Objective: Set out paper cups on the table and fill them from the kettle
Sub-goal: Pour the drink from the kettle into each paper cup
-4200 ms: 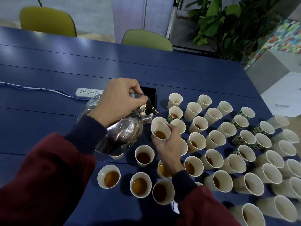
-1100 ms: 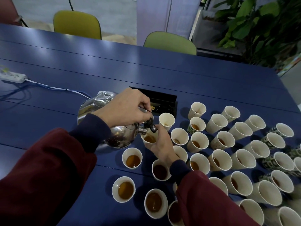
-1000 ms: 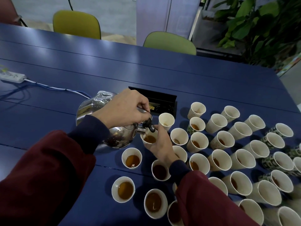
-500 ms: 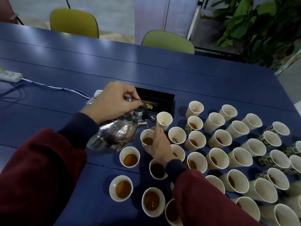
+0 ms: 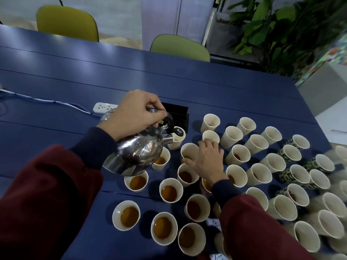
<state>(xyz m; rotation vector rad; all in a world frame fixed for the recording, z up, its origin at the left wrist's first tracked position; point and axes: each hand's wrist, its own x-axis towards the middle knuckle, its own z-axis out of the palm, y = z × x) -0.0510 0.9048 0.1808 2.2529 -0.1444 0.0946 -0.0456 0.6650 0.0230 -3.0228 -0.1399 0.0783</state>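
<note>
Amber liquid in nearest cups

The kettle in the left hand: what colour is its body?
The kettle is shiny silver metal; the head view, the only one, shows it.

2 maroon sleeves, navy inner cuffs, bare hands

An olive chair stands upper left, a green chair top centre, a leafy plant upper right.
</note>
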